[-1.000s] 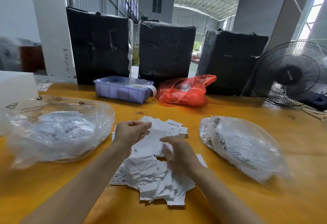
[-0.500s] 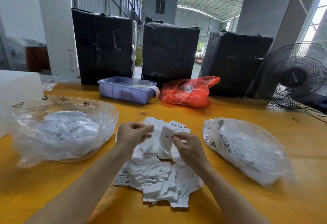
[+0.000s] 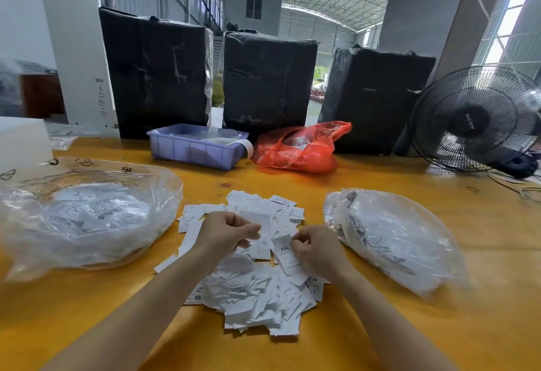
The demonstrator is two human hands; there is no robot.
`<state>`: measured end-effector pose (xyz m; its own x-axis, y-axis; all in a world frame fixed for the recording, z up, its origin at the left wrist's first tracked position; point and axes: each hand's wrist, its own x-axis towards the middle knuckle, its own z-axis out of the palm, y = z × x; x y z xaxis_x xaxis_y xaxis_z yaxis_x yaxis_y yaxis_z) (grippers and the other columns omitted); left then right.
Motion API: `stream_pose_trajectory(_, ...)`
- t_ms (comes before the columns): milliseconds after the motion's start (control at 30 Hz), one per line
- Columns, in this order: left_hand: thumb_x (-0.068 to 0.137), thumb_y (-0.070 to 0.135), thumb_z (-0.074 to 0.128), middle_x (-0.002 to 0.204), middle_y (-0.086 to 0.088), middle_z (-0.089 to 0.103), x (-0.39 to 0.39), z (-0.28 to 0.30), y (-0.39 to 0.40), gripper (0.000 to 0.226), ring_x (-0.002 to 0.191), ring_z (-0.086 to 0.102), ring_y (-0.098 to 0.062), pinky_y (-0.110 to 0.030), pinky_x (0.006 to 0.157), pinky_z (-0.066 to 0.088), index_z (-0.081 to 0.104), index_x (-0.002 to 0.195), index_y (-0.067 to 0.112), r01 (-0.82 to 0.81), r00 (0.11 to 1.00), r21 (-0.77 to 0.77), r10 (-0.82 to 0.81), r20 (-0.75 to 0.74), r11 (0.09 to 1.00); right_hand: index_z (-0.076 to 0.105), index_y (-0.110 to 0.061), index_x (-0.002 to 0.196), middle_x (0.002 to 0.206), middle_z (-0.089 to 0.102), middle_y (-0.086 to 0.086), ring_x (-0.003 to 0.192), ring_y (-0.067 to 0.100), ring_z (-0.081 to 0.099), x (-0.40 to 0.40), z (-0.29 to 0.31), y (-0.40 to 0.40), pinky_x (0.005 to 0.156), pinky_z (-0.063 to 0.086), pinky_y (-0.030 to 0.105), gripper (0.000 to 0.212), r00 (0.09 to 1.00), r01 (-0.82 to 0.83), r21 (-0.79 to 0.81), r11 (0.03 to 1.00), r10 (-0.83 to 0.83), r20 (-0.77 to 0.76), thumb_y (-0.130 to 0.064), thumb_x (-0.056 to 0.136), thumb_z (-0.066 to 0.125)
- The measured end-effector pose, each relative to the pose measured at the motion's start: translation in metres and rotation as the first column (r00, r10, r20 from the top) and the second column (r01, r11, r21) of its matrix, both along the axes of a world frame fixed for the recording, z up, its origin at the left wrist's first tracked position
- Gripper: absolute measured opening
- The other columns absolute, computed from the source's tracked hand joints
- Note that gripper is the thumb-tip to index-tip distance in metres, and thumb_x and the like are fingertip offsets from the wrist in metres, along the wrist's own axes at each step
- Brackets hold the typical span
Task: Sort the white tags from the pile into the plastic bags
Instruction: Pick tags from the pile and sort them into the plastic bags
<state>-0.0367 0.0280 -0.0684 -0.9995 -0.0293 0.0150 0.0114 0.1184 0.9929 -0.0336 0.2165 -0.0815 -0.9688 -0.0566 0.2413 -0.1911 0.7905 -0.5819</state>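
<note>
From the head camera, a person sits at a yellow table [image 3: 380, 341] with both forearms reaching over a pile of white tags [image 3: 251, 291] in the middle of it. The right hand [image 3: 317, 249] is curled, its thumb and fingertips pinching one tag [image 3: 285, 252] marked "XXL", lifted a little above the pile and tilted. The left hand [image 3: 225, 231] is also curled over the far part of the pile, thumb against forefinger; it looks to be pinching a tag, though what exactly it holds cannot be made out.

To the left of the pile lies a clear plastic bag [image 3: 85, 218] with white tags showing through it, its edge near the pile's left side. To the right lies a second clear bag [image 3: 392, 239], also holding tags, just beside the right hand.

Farther back on the table stand a light purple bin [image 3: 196, 151] with a strip of white tape hanging over its rim and, beside it on the right, a red plastic bag [image 3: 298, 149]. Behind these rise three black wrapped bundles [image 3: 269, 81]. A black fan [image 3: 474, 120] stands at the far right edge, and a white block [image 3: 23, 139] sits at the far left.
</note>
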Motion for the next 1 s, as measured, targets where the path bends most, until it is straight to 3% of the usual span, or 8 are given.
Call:
stream_pose_trajectory(100, 0.077, 0.014, 0.077, 0.071, -0.005, 0.074, 0.002, 0.002, 0.004, 0.014, 0.049, 0.06, -0.007, -0.014, 0.042, 0.04, 0.068, 0.077, 0.003, 0.014, 1.0, -0.031, -0.014, -0.008, 0.999, 0.071, -0.001, 0.083, 0.07, 0.06, 0.002, 0.057, 0.009, 0.047, 0.0, 0.002, -0.002, 0.052, 0.036, 0.021, 0.018, 1.0, 0.027, -0.09, 0.996, -0.028, -0.008, -0.015, 0.087, 0.059)
stream_pose_trajectory(200, 0.077, 0.015, 0.077, 0.072, -0.005, 0.074, 0.004, 0.004, 0.008, 0.012, 0.051, 0.061, -0.007, -0.016, 0.046, 0.042, 0.07, 0.077, 0.004, 0.042, 0.999, -0.018, -0.042, 0.003, 0.999, 0.062, 0.006, 0.07, 0.067, 0.06, 0.017, 0.059, 0.014, 0.052, 0.002, 0.008, -0.001, 0.054, 0.044, 0.035, 0.02, 0.999, 0.028, -0.401, 0.916, -0.011, 0.043, -0.007, 0.086, 0.06)
stream_pose_trajectory(300, 0.072, 0.015, 0.08, 0.065, -0.003, 0.072, 0.006, 0.006, 0.009, 0.013, 0.051, 0.061, -0.007, -0.017, 0.048, 0.042, 0.072, 0.073, 0.004, 0.066, 0.998, 0.007, -0.066, 0.023, 0.998, 0.062, -0.005, 0.071, 0.067, 0.06, 0.006, 0.049, -0.001, 0.054, 0.006, 0.016, 0.0, 0.048, 0.043, 0.014, 0.015, 0.999, -0.018, -0.614, 0.789, 0.04, 0.022, 0.001, 0.084, 0.061)
stream_pose_trajectory(433, 0.067, 0.014, 0.083, 0.051, 0.003, 0.065, 0.007, 0.01, 0.009, 0.014, 0.046, 0.058, -0.002, -0.015, 0.044, 0.04, 0.07, 0.064, 0.009, 0.098, 0.994, -0.01, -0.097, 0.054, 0.995, 0.066, -0.014, 0.078, 0.073, 0.064, 0.003, 0.06, 0.006, 0.058, 0.008, 0.031, 0.003, 0.052, 0.047, 0.014, 0.016, 0.995, -0.1, -0.711, 0.696, 0.069, -0.072, -0.002, 0.087, 0.061)
stream_pose_trajectory(633, 0.063, 0.017, 0.085, 0.051, 0.003, 0.064, 0.009, 0.01, 0.01, 0.017, 0.046, 0.057, 0.0, -0.015, 0.044, 0.038, 0.069, 0.062, 0.012, 0.139, 0.987, -0.056, -0.134, 0.091, 0.989, 0.066, -0.023, 0.077, 0.071, 0.062, -0.003, 0.062, -0.002, 0.055, 0.016, 0.037, 0.0, 0.058, 0.045, 0.016, 0.016, 0.969, -0.237, -0.494, 0.837, 0.165, -0.186, -0.017, 0.091, 0.061)
stream_pose_trajectory(867, 0.065, 0.017, 0.085, 0.051, 0.005, 0.064, 0.009, 0.01, 0.012, 0.017, 0.046, 0.057, 0.001, -0.016, 0.047, 0.039, 0.069, 0.062, 0.012, 0.156, 0.986, -0.129, -0.148, 0.07, 0.979, 0.07, -0.007, 0.086, 0.07, 0.06, -0.007, 0.063, 0.003, 0.053, 0.016, 0.037, -0.003, 0.056, 0.043, 0.014, 0.011, 0.951, -0.238, -0.293, 0.926, 0.162, -0.262, -0.015, 0.09, 0.063)
stream_pose_trajectory(1000, 0.066, 0.015, 0.084, 0.051, 0.004, 0.065, 0.01, 0.009, 0.012, 0.016, 0.045, 0.057, 0.001, -0.012, 0.042, 0.039, 0.07, 0.063, 0.009, 0.16, 0.987, -0.16, -0.157, 0.034, 0.974, 0.071, -0.006, 0.086, 0.073, 0.058, -0.009, 0.066, 0.002, 0.054, 0.016, 0.035, -0.003, 0.058, 0.044, 0.014, 0.012, 0.94, -0.214, -0.184, 0.959, 0.151, -0.307, -0.015, 0.088, 0.064)
